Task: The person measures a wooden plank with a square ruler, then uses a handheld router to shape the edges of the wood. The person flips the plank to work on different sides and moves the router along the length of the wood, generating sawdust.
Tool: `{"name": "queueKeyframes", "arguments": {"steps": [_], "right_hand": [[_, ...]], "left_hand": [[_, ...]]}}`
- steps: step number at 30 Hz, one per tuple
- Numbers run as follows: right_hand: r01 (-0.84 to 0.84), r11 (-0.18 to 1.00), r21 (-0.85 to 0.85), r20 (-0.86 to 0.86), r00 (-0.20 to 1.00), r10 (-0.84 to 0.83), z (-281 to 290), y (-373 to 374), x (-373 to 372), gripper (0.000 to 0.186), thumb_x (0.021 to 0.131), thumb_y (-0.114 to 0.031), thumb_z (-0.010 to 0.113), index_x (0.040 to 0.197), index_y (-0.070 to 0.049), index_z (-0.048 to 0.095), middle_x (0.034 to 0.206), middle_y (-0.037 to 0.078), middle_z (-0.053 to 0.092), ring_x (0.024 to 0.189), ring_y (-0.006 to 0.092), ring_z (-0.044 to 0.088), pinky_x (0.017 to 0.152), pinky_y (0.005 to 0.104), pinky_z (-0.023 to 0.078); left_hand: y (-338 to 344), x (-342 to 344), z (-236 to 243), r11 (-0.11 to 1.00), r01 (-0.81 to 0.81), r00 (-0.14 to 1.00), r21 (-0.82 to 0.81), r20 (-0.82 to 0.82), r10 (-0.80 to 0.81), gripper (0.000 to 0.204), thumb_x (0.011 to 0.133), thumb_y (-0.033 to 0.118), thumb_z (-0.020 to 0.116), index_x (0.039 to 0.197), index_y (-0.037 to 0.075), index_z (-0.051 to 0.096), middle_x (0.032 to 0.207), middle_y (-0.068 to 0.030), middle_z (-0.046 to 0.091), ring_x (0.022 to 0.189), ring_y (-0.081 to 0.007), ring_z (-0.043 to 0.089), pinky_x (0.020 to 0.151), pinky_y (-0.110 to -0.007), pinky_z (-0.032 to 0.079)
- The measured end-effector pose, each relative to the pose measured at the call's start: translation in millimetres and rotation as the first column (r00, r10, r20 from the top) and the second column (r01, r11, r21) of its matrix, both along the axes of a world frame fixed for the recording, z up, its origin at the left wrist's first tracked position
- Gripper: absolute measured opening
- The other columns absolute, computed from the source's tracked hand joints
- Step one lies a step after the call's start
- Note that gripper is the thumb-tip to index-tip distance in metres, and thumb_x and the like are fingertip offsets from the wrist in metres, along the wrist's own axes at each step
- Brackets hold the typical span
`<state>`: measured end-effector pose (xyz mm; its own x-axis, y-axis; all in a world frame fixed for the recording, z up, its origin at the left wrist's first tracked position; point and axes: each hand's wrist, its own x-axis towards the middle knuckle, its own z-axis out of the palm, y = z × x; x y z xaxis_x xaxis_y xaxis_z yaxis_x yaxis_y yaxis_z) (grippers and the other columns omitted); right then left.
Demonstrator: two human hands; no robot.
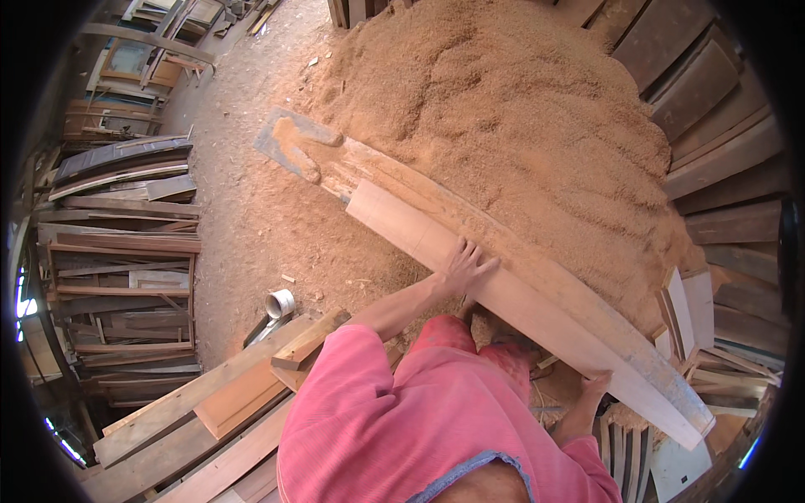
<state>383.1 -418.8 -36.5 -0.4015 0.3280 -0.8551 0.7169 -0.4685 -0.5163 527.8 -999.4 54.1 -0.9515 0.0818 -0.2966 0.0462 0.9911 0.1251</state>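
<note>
A long pale plank [411,235] lies diagonally on a longer, dust-covered board [537,268] with sawdust heaped on its far end. My left hand [470,267] rests on the plank's middle, fingers spread and slightly bent over its top face. Lower right, my right hand [594,386] grips the plank's near edge; some of its fingers are hidden beneath it.
A large sawdust mound [486,101] rises beyond the board. Stacked wood lines the left side [122,243] and right side [717,159]. Loose planks [205,444] lie at lower left beside a white cylindrical container [282,303] on the dusty ground.
</note>
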Motion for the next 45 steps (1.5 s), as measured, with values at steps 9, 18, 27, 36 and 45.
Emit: {"name": "queueKeyframes", "arguments": {"steps": [9, 18, 27, 36, 45], "right_hand": [[-0.031, 1.0, -0.003, -0.061, 0.998, 0.031, 20.5, -53.9, 41.2, 0.075, 0.104, -0.061, 0.038, 0.163, -0.014, 0.03, 0.17, 0.007, 0.029, 0.153, 0.0281, 0.033, 0.128, 0.048, 0.022], [-0.15, 0.909, 0.389, 0.008, 0.987, 0.159, 15.4, -46.9, 70.9, 0.072, 0.106, -0.055, 0.045, 0.156, -0.005, 0.029, 0.162, 0.017, 0.038, 0.143, 0.031, 0.045, 0.118, 0.0501, 0.035], [0.362, 0.872, 0.331, -0.176, 0.931, -0.32, 8.5, -150.1, 60.7, 0.092, 0.097, -0.033, 0.073, 0.154, 0.01, 0.015, 0.154, 0.027, 0.043, 0.14, 0.0341, 0.049, 0.116, 0.0414, 0.042], [0.296, 0.849, 0.437, -0.175, 0.954, -0.242, -9.4, -148.0, 52.1, 0.077, 0.095, -0.02, 0.073, 0.146, 0.014, 0.028, 0.146, 0.028, 0.051, 0.131, 0.0347, 0.058, 0.109, 0.0416, 0.048], [0.151, 0.802, 0.579, -0.092, 0.989, -0.119, -24.5, -89.9, 34.6, 0.067, 0.093, -0.027, 0.073, 0.143, 0.008, 0.045, 0.136, 0.023, 0.063, 0.121, 0.0331, 0.065, 0.098, 0.0438, 0.054]], "left_hand": [[11.9, 55.6, 0.0, 0.988, -0.097, 0.971, 0.123, -0.205, 0.121, 0.089, 0.08, 0.024, 0.073, 0.161, 0.03, 0.037, 0.161, -0.031, 0.03, 0.145, -0.0514, 0.035, 0.117, -0.064, 0.029], [49.0, 29.1, -10.4, 0.955, 0.074, 0.979, 0.288, -0.203, -0.015, 0.081, 0.08, 0.023, 0.07, 0.157, 0.019, 0.045, 0.151, -0.0314, 0.039, 0.14, -0.0535, 0.037, 0.119, -0.068, 0.024], [-2.8, 20.4, 27.6, 0.995, 0.064, 0.994, 0.07, 0.08, -0.07, 0.105, 0.064, 0.017, 0.081, 0.159, 0.017, 0.035, 0.129, -0.0285, 0.045, 0.118, -0.0477, 0.046, 0.111, -0.063, 0.029], [0.6, 1.7, 20.6, 0.993, 0.116, 0.991, -0.034, 0.073, -0.113, 0.121, 0.054, 0.02, 0.089, 0.16, 0.019, 0.031, 0.125, -0.0243, 0.045, 0.116, -0.0424, 0.043, 0.11, -0.057, 0.028], [39.9, -28.5, 4.8, 0.989, 0.13, 0.975, -0.065, 0.19, -0.115, 0.127, 0.059, 0.031, 0.091, 0.165, 0.018, 0.021, 0.145, -0.0319, 0.036, 0.129, -0.0486, 0.038, 0.114, -0.064, 0.023]]}}
